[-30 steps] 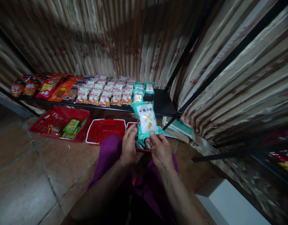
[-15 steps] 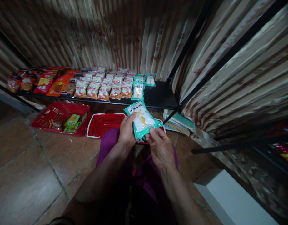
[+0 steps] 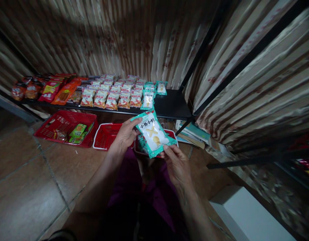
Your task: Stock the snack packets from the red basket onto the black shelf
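Right hand (image 3: 176, 164): we pinch the lower right corner of the teal snack packet (image 3: 152, 133), fingers closed on its sealed edge.
Left hand (image 3: 124, 135): we grip the packet's upper left corner with thumb and fingertips; the packet hangs tilted in the air between both hands, over our lap and above the nearest basket.
Handling, as we judge it: we should hold the seams, not the puffed middle, so the contents do not get crushed, and keep the printed face up.
Red baskets on the floor: three; the small basket (image 3: 169, 134) below the packet, a middle basket (image 3: 105, 135), and a larger basket (image 3: 65, 127) with a few packets.
Shelf (image 3: 171, 107): about four teal packets (image 3: 148, 99) in a column, a fifth apart, red-and-white packets (image 3: 111, 98) in several rows, too many and too small for us to count.
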Motion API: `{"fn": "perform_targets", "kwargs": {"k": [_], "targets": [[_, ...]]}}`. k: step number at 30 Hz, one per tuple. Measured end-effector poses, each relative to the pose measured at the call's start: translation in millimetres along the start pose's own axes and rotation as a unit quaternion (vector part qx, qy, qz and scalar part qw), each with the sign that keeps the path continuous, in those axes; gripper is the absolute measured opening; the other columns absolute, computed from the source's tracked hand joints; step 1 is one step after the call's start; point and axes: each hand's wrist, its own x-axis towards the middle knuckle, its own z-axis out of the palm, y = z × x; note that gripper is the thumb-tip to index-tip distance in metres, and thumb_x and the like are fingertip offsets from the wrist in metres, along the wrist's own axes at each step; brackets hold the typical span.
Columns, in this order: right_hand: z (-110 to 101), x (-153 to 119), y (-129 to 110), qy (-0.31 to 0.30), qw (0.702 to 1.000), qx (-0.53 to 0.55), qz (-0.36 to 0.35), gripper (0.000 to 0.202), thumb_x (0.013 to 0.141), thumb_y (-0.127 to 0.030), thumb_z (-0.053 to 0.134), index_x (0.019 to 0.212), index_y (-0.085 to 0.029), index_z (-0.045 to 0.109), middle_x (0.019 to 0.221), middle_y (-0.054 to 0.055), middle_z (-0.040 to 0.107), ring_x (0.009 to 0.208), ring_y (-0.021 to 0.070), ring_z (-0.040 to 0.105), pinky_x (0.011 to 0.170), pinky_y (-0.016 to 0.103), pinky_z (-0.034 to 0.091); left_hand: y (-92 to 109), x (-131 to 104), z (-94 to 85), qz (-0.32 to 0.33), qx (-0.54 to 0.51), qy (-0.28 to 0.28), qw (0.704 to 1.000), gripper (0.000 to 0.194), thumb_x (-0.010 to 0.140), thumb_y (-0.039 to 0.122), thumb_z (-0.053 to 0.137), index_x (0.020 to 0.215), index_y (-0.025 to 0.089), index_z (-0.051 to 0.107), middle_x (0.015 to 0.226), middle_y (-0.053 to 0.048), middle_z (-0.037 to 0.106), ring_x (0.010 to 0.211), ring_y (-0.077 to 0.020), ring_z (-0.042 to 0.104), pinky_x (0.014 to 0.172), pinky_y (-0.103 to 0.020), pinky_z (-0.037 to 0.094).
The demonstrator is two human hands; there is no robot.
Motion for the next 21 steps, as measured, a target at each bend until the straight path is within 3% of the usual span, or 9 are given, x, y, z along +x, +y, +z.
{"fn": "perform_targets", "kwargs": {"k": [2, 6, 13, 17, 21], "targets": [[-4, 2, 0, 0.019, 0.999, 0.024, 0.014, 0.027, 0.053, -0.031, 0.084, 0.064, -0.018, 0.063, 0.054, -0.006, 0.057, 0.050, 0.0060, 0.051, 0.051, 0.017, 0.044, 0, 2, -1.3, -0.004, 0.005, -0.019, 1.000, 0.013, 0.061, 0.019, 0.073, 0.067, 0.015, 0.062, 0.068, -0.001, 0.066, 0.062, -0.0123, 0.059, 0.062, -0.023, 0.045], [-5, 3, -2, 0.040, 0.998, 0.048, 0.002, 0.028, 0.053, -0.032, 0.084, 0.066, -0.019, 0.063, 0.058, -0.006, 0.058, 0.050, 0.0062, 0.051, 0.049, 0.017, 0.043, -5, 2, -0.5, 0.017, 0.016, -0.001, 1.000, 0.019, 0.058, 0.017, 0.073, 0.058, 0.015, 0.054, 0.054, 0.005, 0.056, 0.051, -0.0068, 0.050, 0.053, -0.018, 0.039], [-12, 5, -8, 0.032, 0.996, -0.031, -0.079, 0.035, 0.072, -0.050, 0.068, 0.095, -0.024, 0.068, 0.097, 0.001, 0.069, 0.082, 0.0134, 0.063, 0.072, 0.026, 0.048, -7, -2, -0.6, 0.041, 0.049, 0.005, 0.998, 0.028, 0.050, 0.022, 0.077, 0.058, 0.016, 0.051, 0.050, 0.006, 0.056, 0.049, -0.0070, 0.049, 0.052, -0.018, 0.037], [-17, 10, -21, -0.036, 0.984, -0.149, -0.086, 0.042, 0.066, -0.051, 0.073, 0.097, -0.022, 0.070, 0.101, 0.006, 0.070, 0.095, 0.0203, 0.063, 0.080, 0.032, 0.050, -7, -5, -0.9, 0.038, 0.085, -0.017, 0.996, 0.028, 0.049, 0.025, 0.078, 0.062, 0.015, 0.054, 0.053, 0.006, 0.057, 0.050, -0.0074, 0.050, 0.053, -0.019, 0.038], [-15, 8, -31, -0.113, 0.961, -0.246, -0.050, 0.051, 0.064, -0.050, 0.075, 0.107, -0.023, 0.068, 0.106, 0.005, 0.070, 0.090, 0.0216, 0.065, 0.074, 0.032, 0.053, -11, -8, 1.7, 0.051, 0.079, -0.012, 0.996, 0.027, 0.052, 0.026, 0.076, 0.060, 0.016, 0.053, 0.053, 0.006, 0.055, 0.050, -0.0068, 0.048, 0.053, -0.018, 0.037]]}}
